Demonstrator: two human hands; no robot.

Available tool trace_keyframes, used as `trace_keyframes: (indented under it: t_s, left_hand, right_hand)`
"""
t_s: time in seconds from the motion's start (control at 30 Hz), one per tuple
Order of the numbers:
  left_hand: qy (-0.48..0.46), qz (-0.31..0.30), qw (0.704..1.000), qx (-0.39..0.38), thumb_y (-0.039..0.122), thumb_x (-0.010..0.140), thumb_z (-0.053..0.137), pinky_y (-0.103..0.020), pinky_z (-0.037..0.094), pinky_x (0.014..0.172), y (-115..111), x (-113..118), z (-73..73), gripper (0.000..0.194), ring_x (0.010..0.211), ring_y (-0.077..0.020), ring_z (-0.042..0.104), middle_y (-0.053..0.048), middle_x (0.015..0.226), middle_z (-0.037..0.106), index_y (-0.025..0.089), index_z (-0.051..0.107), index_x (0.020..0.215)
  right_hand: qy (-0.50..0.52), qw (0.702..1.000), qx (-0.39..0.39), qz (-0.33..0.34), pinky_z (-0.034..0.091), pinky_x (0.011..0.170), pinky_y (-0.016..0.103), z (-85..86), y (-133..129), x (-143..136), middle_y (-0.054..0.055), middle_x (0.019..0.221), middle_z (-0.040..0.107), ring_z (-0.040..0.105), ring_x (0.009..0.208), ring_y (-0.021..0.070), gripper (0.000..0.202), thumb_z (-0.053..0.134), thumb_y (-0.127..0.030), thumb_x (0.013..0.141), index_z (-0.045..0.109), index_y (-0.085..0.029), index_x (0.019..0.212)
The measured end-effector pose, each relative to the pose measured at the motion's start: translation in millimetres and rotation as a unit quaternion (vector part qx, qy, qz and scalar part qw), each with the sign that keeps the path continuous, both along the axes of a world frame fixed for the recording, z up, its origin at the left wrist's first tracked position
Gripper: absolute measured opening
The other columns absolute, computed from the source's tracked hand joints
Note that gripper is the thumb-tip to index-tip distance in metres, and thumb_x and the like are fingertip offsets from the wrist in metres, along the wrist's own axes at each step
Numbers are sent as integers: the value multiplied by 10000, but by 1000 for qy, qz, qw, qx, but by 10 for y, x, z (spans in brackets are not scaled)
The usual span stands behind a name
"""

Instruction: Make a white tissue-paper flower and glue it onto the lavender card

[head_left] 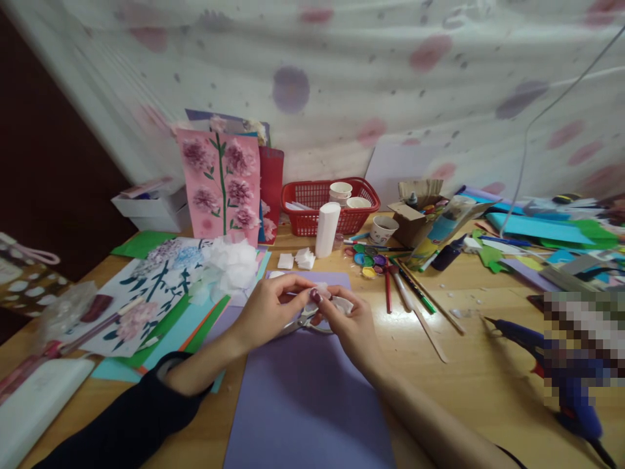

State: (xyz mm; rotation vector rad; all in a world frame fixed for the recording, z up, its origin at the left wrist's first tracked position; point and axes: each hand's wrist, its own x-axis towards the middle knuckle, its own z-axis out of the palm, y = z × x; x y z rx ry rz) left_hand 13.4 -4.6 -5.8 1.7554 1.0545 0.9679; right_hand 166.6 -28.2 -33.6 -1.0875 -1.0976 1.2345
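Note:
Above the far part of a purple sheet (pixel 312 397), my left hand (pixel 276 306) and my right hand (pixel 349 319) meet fingertip to fingertip. Both pinch a small piece of thin white tissue (pixel 321 288) between them. Silver scissors (pixel 305 320) lie under the hands, their handles partly covered by my right fingers. Small stacks of white paper squares (pixel 305 258) and an upright white roll (pixel 327 229) stand just beyond. A fluffy pile of white tissue (pixel 232 264) rests to the left of my left hand.
A red basket (pixel 305 225) with paper cups stands at the back. Paint pots (pixel 367 260), brushes and pens lie right of centre. At the far right is a blue glue gun (pixel 525 339). Flower pictures (pixel 222 185), coloured sheets and a white box (pixel 159 212) occupy the left.

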Motion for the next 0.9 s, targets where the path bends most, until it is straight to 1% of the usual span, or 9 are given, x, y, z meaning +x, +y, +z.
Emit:
trace_keyframes:
  t_s: [0.13, 0.3, 0.4, 0.5, 0.63, 0.7, 0.77, 0.8, 0.9]
  left_hand:
    - [-17, 37, 999, 5, 263, 831, 597, -257, 560, 733, 35, -18, -28, 146, 797, -169, 712, -46, 860, 752, 155, 680, 884]
    - [-74, 78, 994, -25, 256, 807, 616, -266, 560, 726, 82, -36, -58, 151, 747, -164, 712, -35, 805, 745, 151, 641, 914]
    - [-101, 93, 990, -36, 238, 795, 624, -249, 541, 699, 112, -43, -62, 188, 697, -145, 695, -8, 740, 728, 155, 594, 961]
    - [-110, 110, 988, -23, 230, 790, 625, -226, 508, 676, 137, -57, -65, 226, 685, -130, 670, 10, 709, 708, 156, 567, 995]
    - [-118, 138, 983, -11, 244, 780, 644, -200, 458, 603, 185, -109, -54, 271, 655, -114, 627, 7, 726, 693, 149, 585, 1027]
    - [-144, 149, 978, -14, 259, 767, 668, -192, 438, 573, 219, -150, -19, 308, 629, -105, 608, 10, 730, 688, 151, 594, 1045]
    - [-185, 145, 971, -39, 265, 735, 703, -185, 428, 561, 245, -187, 33, 353, 600, -91, 591, 24, 707, 679, 155, 600, 1054]
    - [-201, 130, 969, -66, 259, 709, 725, -183, 430, 564, 250, -200, 59, 376, 591, -86, 588, 30, 691, 674, 155, 605, 1049]
    - [-205, 59, 963, -163, 235, 640, 774, -195, 462, 621, 227, -196, 94, 418, 622, -92, 621, 20, 690, 693, 142, 618, 1017]
  right_hand:
    - [-11, 1000, 2, 4, 309, 471, 193, -34, 8, 13, -16, 494, 626, 431, 444, 73, 283, 699, -434, 736, 645, -159, 773]
    - [-17, 1000, -4, 5, 267, 453, 194, -86, 27, 34, -23, 491, 617, 374, 433, 66, 291, 683, -451, 758, 622, -168, 786]
    - [-17, 1000, -9, 2, 251, 446, 195, -88, 30, 33, -29, 480, 603, 362, 427, 66, 295, 681, -457, 754, 608, -172, 783]
    - [-17, 1000, -13, 0, 239, 441, 194, -75, 28, 28, -34, 473, 588, 367, 427, 67, 302, 678, -465, 748, 595, -175, 765]
    - [-23, 1000, -18, -8, 214, 428, 196, -86, 37, 31, -38, 461, 574, 353, 411, 64, 305, 673, -469, 748, 591, -175, 757]
    - [-17, 1000, -22, -13, 202, 423, 196, -106, 49, 34, -33, 468, 583, 346, 406, 64, 310, 673, -473, 749, 597, -173, 772]
    - [-7, 999, -27, -18, 196, 419, 196, -123, 60, 36, -28, 474, 591, 343, 401, 63, 327, 680, -484, 743, 610, -169, 798]
    - [-4, 999, -31, -20, 198, 417, 196, -127, 64, 35, -27, 475, 593, 344, 400, 64, 339, 684, -491, 738, 619, -166, 810]
    - [-17, 999, -32, -21, 245, 424, 194, -117, 67, 30, -33, 458, 566, 374, 407, 73, 367, 700, -504, 712, 654, -158, 826]
